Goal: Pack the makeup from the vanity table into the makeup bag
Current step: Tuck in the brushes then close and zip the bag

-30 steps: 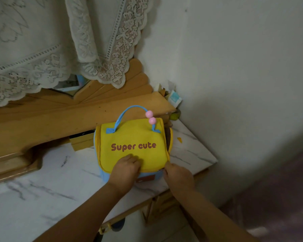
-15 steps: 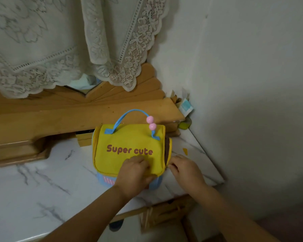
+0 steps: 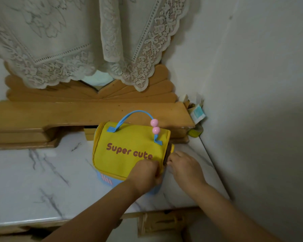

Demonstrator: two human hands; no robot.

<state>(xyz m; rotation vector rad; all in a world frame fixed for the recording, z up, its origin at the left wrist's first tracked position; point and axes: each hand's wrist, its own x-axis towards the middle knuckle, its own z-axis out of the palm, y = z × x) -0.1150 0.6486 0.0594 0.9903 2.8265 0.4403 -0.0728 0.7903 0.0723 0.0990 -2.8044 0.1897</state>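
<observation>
Head view: makeup bag (image 3: pixel 129 151) upright, handle (image 3: pixel 133 114) toward mirror (image 3: pixel 96 81).

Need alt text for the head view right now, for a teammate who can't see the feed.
Both hands work at the right corner of a yellow bag on the marble vanity top: the left hand grips the lid's corner, the right hand is at the side opening. A lace cloth drapes the mirror behind.

Yellow makeup bag (image 3: pixel 128 151), blue handle (image 3: pixel 133 114); white marbled tabletop (image 3: pixel 42 180).
</observation>
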